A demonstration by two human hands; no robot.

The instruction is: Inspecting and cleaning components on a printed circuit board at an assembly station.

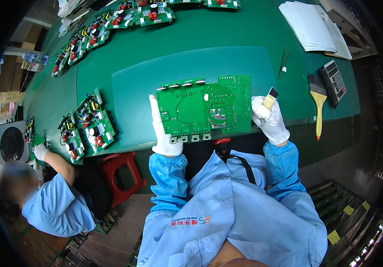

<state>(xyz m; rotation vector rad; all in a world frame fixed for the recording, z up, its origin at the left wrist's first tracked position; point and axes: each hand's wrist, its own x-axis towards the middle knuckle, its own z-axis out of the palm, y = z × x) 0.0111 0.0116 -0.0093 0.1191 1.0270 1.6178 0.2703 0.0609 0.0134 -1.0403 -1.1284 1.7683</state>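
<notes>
A green circuit board [191,107] is held up over the table with its solder side facing me. Metal tabs stick out along its near edge, and more parts show at its far edge. My left hand [168,146], in a white glove, grips the board's left side, its thumb or a finger stretched along the edge. A small flat brush [269,101] with dark bristles and a pale handle is in my white-gloved right hand [273,125], bristles pointing up and away. That hand is beside the board's right edge; whether its fingers also touch the board is hard to see.
Circuit boards with parts [96,122] stand at the left, and more [151,15] line the far side. On the right lie a wide paintbrush [318,100], a calculator [333,82], tweezers [283,62] and papers [309,26]. A co-worker [62,196] sits left, near a red stool [122,175].
</notes>
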